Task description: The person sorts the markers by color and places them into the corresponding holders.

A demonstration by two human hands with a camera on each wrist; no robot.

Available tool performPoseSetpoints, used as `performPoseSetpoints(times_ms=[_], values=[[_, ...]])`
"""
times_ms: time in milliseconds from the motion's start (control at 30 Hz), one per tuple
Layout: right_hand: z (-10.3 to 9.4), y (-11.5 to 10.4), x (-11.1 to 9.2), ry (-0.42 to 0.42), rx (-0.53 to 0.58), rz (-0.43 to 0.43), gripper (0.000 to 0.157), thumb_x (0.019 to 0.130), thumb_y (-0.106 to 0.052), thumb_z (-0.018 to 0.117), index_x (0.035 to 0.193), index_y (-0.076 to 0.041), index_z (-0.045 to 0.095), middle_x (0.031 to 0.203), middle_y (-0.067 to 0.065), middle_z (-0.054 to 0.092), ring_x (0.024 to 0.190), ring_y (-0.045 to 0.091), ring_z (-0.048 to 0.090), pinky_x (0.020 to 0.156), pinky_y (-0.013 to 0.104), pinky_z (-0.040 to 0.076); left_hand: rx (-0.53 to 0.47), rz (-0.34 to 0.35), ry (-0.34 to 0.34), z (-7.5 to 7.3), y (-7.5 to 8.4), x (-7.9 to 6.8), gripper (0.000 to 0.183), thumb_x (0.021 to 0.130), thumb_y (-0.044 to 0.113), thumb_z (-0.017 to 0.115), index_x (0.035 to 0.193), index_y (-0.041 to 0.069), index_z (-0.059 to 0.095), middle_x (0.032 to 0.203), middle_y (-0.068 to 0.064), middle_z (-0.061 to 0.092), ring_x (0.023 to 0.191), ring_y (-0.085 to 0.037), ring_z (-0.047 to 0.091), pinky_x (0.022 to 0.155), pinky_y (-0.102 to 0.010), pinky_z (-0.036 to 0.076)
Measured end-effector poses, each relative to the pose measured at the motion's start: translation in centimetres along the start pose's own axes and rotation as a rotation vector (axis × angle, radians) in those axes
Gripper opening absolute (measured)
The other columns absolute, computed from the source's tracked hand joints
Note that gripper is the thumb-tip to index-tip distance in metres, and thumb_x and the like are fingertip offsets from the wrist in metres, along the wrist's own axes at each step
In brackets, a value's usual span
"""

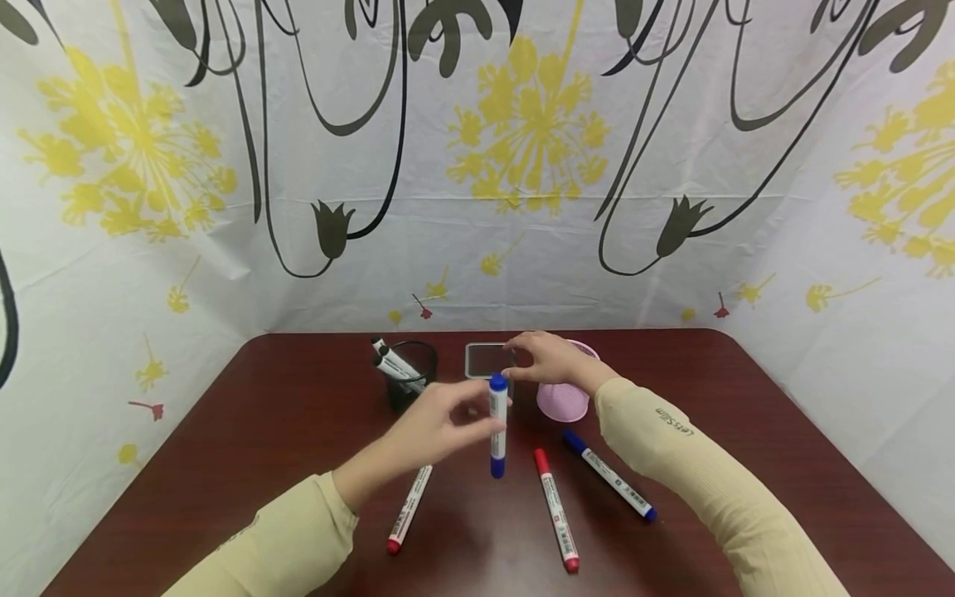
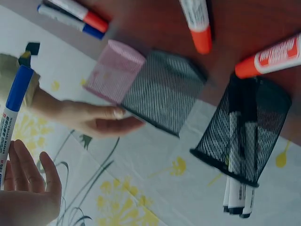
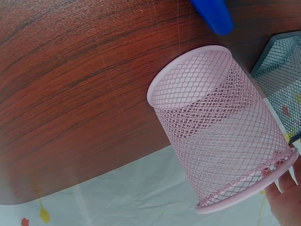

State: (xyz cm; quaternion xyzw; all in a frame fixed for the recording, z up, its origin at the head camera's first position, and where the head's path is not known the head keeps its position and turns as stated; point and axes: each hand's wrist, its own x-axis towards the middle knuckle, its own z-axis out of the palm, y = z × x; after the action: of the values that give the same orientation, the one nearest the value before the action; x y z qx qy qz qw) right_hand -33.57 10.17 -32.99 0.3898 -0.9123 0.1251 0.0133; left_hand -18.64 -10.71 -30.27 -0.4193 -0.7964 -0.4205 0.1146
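My left hand (image 1: pixel 440 417) pinches a blue whiteboard marker (image 1: pixel 497 427) between thumb and fingers, holding it upright above the table with its cap at the top. Farther back, my right hand (image 1: pixel 554 358) reaches over the pink mesh cup (image 1: pixel 563 403), its thumb and fingers apart at the rim of a grey mesh holder (image 2: pixel 162 89). Whether the fingertips touch that rim I cannot tell. In the right wrist view, the pink cup's mesh wall (image 3: pixel 221 136) partly covers the right fingers (image 3: pixel 286 181). The left hand hides part of the grey holder in the head view.
At the back left, a black mesh cup (image 2: pixel 216 127) holds several black-capped markers (image 1: pixel 399 365). On the dark red table (image 1: pixel 246 464) lie a red marker (image 1: pixel 410 507), another red marker (image 1: pixel 556 512) and a blue marker (image 1: pixel 612 477). Behind hangs a patterned white cloth (image 1: pixel 418 166).
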Motion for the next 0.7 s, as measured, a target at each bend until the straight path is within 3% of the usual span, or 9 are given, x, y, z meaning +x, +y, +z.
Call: performPoseSetpoints(times_ms=[100,233,467,700], values=[[-0.1,0.0,0.0,0.001,0.000,-0.007,0.052,0.081,-0.040,0.060,0.118,-0.005,0.055,0.117,0.011,0.053,0.107,0.025,0.047,0.088,0.041,0.037,0.012,-0.013,0.021,-0.7,-0.1,1.0,0.015,0.082,0.022,0.063,0.093,0.012,0.059,0.079,0.008,0.061,0.076,-0.004,0.057,0.063,-0.026,0.046],[-0.1,-0.1,-0.1,0.002,0.011,-0.017,0.053,0.081,-0.042,0.060,0.118,-0.005,0.055,0.116,0.010,0.054,0.106,0.025,0.048,0.088,0.041,0.037,0.020,-0.012,0.049,-1.5,-0.5,1.9,0.017,0.082,0.019,0.064,0.095,0.009,0.060,0.080,0.005,0.061,0.077,-0.005,0.057,0.066,-0.028,0.046],[0.0,0.0,0.0,0.011,0.006,-0.016,0.056,0.080,-0.044,0.060,0.117,-0.002,0.055,0.115,0.011,0.054,0.105,0.025,0.049,0.087,0.041,0.038,0.077,-0.025,0.094,-2.5,-1.3,2.8,0.020,0.080,0.017,0.065,0.097,0.008,0.061,0.078,0.005,0.061,0.074,-0.004,0.056,0.067,-0.029,0.046],[0.0,0.0,0.2,0.001,0.012,0.006,0.056,0.080,-0.044,0.060,0.118,-0.004,0.055,0.116,0.011,0.053,0.105,0.024,0.049,0.088,0.041,0.037,0.076,-0.071,0.089,-3.1,-2.0,3.4,0.023,0.082,0.020,0.064,0.100,0.007,0.060,0.082,0.002,0.062,0.075,-0.006,0.057,0.067,-0.029,0.047]])
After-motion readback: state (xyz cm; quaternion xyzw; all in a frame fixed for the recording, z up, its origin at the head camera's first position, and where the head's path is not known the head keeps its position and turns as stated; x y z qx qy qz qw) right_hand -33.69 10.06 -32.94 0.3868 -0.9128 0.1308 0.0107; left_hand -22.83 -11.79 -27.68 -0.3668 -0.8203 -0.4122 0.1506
